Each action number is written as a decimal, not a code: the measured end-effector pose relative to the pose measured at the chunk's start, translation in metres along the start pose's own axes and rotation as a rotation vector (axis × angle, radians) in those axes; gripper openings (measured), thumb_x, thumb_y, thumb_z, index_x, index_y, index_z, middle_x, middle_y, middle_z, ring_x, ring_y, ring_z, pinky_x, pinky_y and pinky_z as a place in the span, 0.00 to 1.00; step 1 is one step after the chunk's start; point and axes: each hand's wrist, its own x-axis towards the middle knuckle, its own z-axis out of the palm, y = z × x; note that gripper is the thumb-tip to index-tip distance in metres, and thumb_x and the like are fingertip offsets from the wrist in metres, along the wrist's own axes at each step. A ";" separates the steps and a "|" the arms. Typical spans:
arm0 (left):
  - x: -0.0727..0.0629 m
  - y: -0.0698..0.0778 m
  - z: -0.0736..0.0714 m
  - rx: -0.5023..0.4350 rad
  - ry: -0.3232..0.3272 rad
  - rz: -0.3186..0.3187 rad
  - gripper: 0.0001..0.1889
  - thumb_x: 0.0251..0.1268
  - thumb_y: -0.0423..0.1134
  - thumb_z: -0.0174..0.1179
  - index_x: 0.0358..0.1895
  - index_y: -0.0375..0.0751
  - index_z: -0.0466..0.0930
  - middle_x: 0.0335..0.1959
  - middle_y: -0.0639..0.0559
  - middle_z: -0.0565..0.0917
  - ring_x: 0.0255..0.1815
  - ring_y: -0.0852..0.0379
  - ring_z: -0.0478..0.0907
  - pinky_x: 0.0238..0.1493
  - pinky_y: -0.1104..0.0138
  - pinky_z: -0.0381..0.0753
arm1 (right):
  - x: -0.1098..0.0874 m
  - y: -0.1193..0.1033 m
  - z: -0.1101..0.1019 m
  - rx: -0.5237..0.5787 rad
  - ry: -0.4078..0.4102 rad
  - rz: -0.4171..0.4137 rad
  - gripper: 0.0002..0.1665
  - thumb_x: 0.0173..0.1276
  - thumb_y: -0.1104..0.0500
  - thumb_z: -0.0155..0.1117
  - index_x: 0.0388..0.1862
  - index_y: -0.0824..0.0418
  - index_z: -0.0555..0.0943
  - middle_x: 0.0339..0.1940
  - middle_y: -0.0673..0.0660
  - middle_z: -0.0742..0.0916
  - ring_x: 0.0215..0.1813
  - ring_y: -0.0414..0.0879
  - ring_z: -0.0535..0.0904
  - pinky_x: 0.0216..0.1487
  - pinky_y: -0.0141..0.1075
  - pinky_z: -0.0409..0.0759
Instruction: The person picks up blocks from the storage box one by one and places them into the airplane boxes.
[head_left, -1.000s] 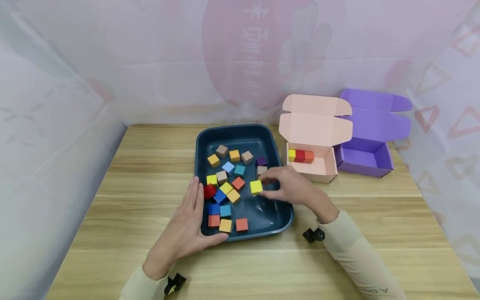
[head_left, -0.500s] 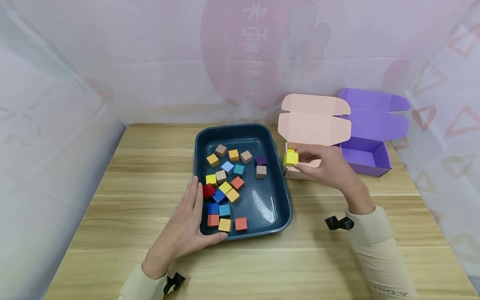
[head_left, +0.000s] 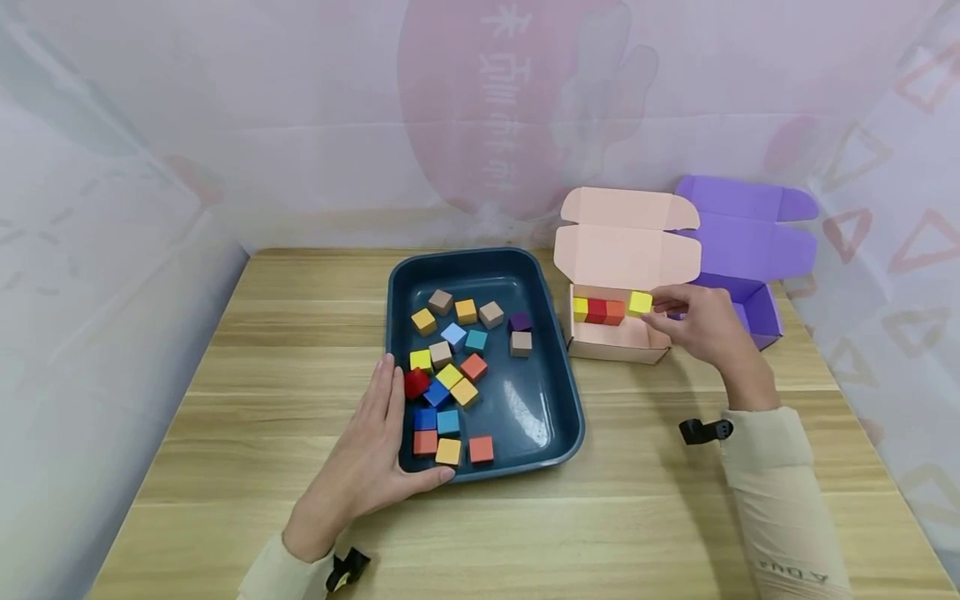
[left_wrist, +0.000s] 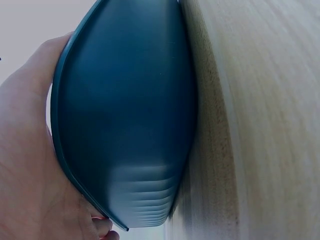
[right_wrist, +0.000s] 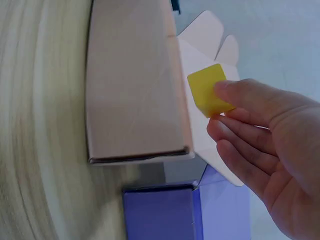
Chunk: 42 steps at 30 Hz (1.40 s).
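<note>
My right hand (head_left: 705, 325) pinches a yellow cube (head_left: 640, 303) between thumb and fingers, over the right part of the peach cardboard box (head_left: 618, 353). In the right wrist view the held yellow cube (right_wrist: 206, 89) shows above the box's rim. Inside that box a yellow cube (head_left: 581, 310), a red cube (head_left: 596, 312) and an orange cube (head_left: 615, 313) sit in a row along the back wall. My left hand (head_left: 367, 454) rests on the left rim of the dark blue tray (head_left: 536, 454), fingers straight and thumb at the near corner.
Several cubes in many colours, such as a purple cube (head_left: 520, 322), lie scattered in the tray, mostly left and back. An open purple box (head_left: 767, 325) stands right of the peach box, partly behind my right hand. Both lids lean back near the curtain (head_left: 322, 150).
My right hand has carried the yellow cube from over the tray to the peach box, then rightward across it. My left hand has stayed on the tray.
</note>
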 end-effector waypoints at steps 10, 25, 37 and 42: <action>0.000 -0.001 0.000 -0.001 -0.003 0.000 0.76 0.47 0.88 0.57 0.87 0.39 0.34 0.90 0.44 0.31 0.91 0.39 0.35 0.83 0.37 0.58 | 0.019 0.011 0.013 -0.119 -0.164 0.049 0.14 0.67 0.64 0.74 0.49 0.69 0.90 0.33 0.63 0.90 0.33 0.51 0.82 0.33 0.38 0.81; 0.002 -0.001 -0.001 -0.007 -0.029 -0.016 0.76 0.47 0.88 0.58 0.87 0.40 0.33 0.90 0.46 0.30 0.91 0.41 0.33 0.82 0.37 0.59 | 0.033 0.011 0.030 -0.268 -0.221 0.078 0.04 0.69 0.64 0.74 0.36 0.64 0.86 0.30 0.60 0.85 0.35 0.54 0.76 0.38 0.46 0.76; 0.003 0.000 -0.004 -0.005 -0.029 -0.016 0.76 0.48 0.88 0.57 0.87 0.39 0.34 0.90 0.45 0.31 0.91 0.40 0.34 0.82 0.37 0.60 | 0.036 -0.004 0.036 -0.522 -0.234 0.096 0.06 0.71 0.59 0.70 0.35 0.61 0.86 0.25 0.60 0.87 0.30 0.58 0.82 0.30 0.49 0.73; 0.002 0.000 -0.004 -0.015 -0.029 -0.017 0.76 0.47 0.87 0.59 0.87 0.39 0.35 0.90 0.46 0.31 0.91 0.40 0.34 0.82 0.37 0.59 | 0.034 0.001 0.038 -0.443 -0.159 0.106 0.14 0.69 0.63 0.67 0.22 0.59 0.79 0.14 0.53 0.76 0.21 0.52 0.72 0.25 0.41 0.65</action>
